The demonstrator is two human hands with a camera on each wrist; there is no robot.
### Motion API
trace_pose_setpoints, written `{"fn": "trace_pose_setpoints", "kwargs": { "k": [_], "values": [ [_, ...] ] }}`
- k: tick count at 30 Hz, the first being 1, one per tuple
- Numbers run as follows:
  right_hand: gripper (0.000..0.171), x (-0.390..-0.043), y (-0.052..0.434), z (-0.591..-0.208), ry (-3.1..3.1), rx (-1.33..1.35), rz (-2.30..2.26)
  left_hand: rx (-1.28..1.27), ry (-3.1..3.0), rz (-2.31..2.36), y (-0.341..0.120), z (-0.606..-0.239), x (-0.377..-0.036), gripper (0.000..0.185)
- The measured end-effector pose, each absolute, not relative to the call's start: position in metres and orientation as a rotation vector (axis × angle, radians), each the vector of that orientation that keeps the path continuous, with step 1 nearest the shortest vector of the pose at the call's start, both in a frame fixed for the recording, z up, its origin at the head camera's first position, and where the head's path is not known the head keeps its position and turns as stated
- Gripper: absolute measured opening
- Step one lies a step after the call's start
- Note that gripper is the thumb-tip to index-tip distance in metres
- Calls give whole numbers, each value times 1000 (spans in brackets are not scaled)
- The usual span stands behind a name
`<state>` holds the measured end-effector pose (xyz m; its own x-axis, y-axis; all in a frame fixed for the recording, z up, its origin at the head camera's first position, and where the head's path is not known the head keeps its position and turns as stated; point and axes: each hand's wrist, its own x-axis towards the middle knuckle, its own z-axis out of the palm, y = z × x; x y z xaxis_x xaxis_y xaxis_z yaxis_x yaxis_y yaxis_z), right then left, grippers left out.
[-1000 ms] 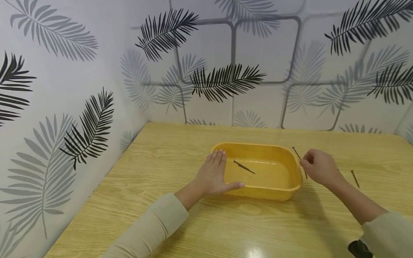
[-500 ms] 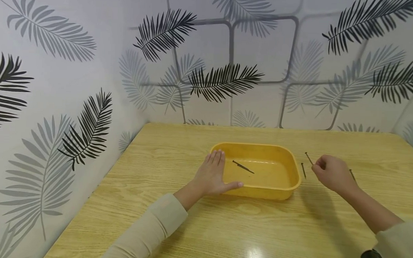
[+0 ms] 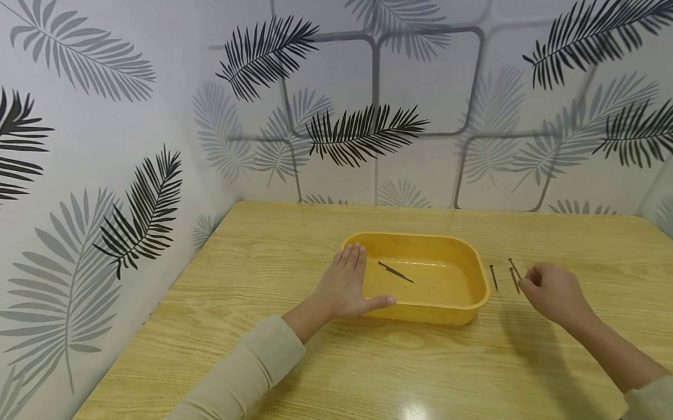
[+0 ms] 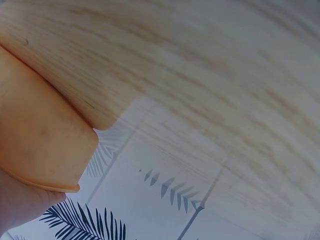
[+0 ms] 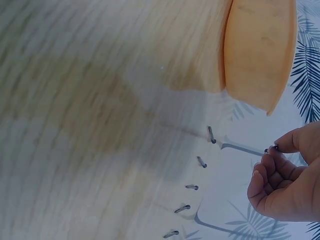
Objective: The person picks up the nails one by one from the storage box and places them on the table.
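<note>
Wooden table (image 3: 364, 371), nail (image 3: 514, 269) pinched in curled right hand (image 3: 553, 293) beside yellow tray (image 3: 466, 307).

i count one yellow plastic tub (image 3: 480, 295) on one light wooden table (image 3: 364, 371). one thin dark metal nail (image 3: 395, 272) lies inside it. three more dark nails (image 3: 493, 277) show beside it in the head view. i see two hands.

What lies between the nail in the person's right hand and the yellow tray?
Only a loose dark nail lies flat on the wooden table between the right hand, which pinches a thin dark metal nail, and the yellow plastic tray. Nothing covers the open tray.
</note>
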<state>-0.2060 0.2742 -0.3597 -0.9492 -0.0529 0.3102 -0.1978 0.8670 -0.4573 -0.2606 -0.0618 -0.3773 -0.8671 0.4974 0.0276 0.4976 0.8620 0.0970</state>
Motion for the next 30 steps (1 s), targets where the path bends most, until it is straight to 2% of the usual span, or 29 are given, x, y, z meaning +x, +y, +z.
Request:
{"fn": "trace_pose_setpoints", "kwargs": {
  "k": [10,17,30],
  "values": [
    [22,-198,283,-370,-2817,156,708,-807,-3029,-163,-62,-377,-261,103],
    [30,-192,287,-377,-2828,147,707,-809,-3025,-168,-62,-378,-261,103],
    [26,-186,289,-389,-2886,139,703,-813,-3016,-173,-62,-378,-261,103]
  ]
}}
